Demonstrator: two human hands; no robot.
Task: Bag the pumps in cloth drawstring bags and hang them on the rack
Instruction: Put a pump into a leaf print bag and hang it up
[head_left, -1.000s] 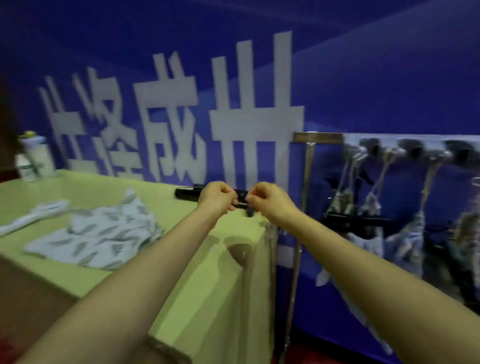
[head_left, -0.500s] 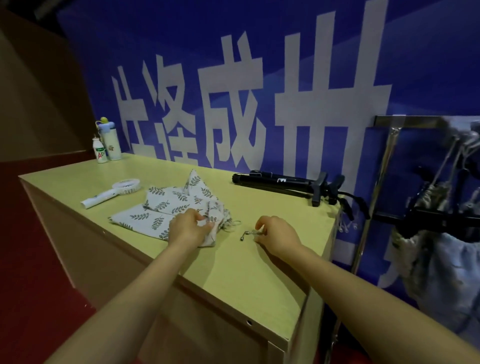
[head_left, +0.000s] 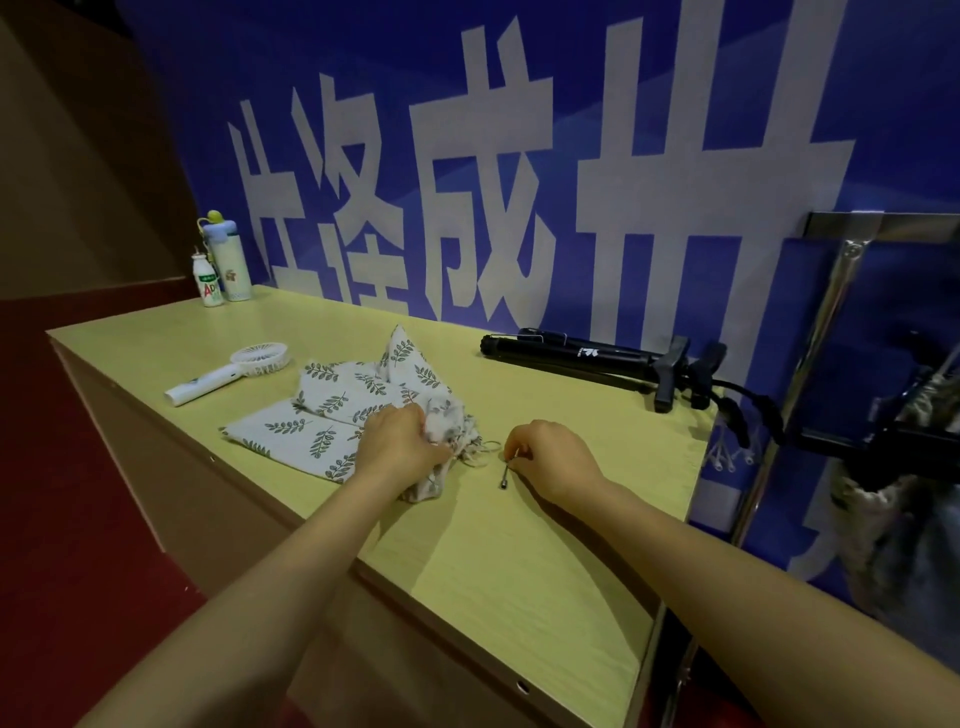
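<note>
White cloth drawstring bags with a green leaf print (head_left: 332, 410) lie in a loose pile on the yellow-green table (head_left: 519, 551). My left hand (head_left: 402, 441) grips the bunched mouth of the nearest bag, its cords trailing to the right. My right hand (head_left: 553, 457) pinches a small metal needle-like piece (head_left: 506, 475) whose tip rests on the table. A black pump (head_left: 597, 361) lies along the table's back edge. At the far right stands the metal rack (head_left: 831, 291), where filled bags (head_left: 893, 519) hang.
A white hand-held fan (head_left: 228, 371) lies left of the bags. A small drink bottle (head_left: 210, 286) and a taller flask (head_left: 228, 262) stand at the back left corner. A blue banner with large white characters backs the table. Red floor lies to the left.
My view swung from the rack down to the table. Both hands came down from chest height; the left has taken hold of a bag and the right has lowered the metal piece onto the tabletop.
</note>
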